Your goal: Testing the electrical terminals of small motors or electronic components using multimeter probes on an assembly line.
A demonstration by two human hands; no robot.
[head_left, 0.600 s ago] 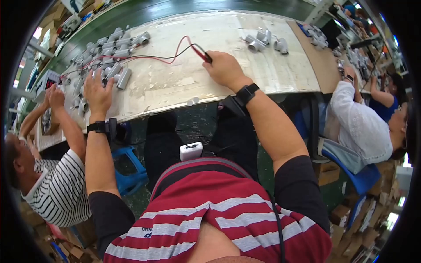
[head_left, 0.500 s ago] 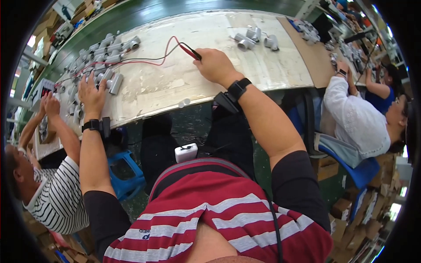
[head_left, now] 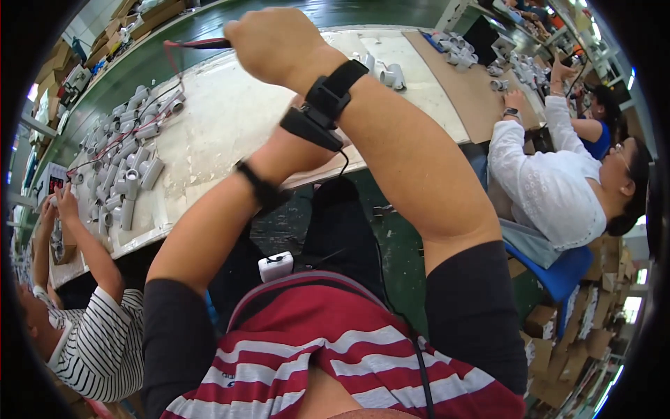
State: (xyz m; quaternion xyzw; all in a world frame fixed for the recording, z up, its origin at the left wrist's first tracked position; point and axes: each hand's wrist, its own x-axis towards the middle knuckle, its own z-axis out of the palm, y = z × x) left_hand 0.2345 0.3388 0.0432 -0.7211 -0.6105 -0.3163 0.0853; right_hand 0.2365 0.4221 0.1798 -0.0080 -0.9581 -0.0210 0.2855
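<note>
Wires (head_left: 204, 44): two, one red and one black, thin and limp, with slim handles; the handle ends are held in the right hand, and the rest is hung down and laid across the pile toward the meter.
Right hand (head_left: 276, 45): raised, seen against the table's far edge; fingers closed around the wires.
Left hand (head_left: 299, 155): crossed beneath the right wrist, blurred and partly hidden; whether anything is gripped cannot be told.
Straps: two, black, one on the right wrist (head_left: 333, 92) and one on the left (head_left: 259, 185).
Fittings: dozens of grey pipe pieces (head_left: 129, 183), too overlapped for a full count, heaped on the left of the table (head_left: 216, 119); at least two more (head_left: 393, 77) are seen beyond the right forearm.
Meter: one pale box (head_left: 50, 180) with red digits, beside the left-hand co-worker (head_left: 101, 335).
Carton: one, brown (head_left: 66, 253), by that co-worker; its contents cannot be made out.
Board: one brown sheet (head_left: 464, 105) on the right, with grey fittings (head_left: 457, 52) piled at its far end.
Right side: two co-workers, one white-sleeved (head_left: 548, 181), one in blue (head_left: 595, 134).
Waist: one small white box (head_left: 276, 267).
</note>
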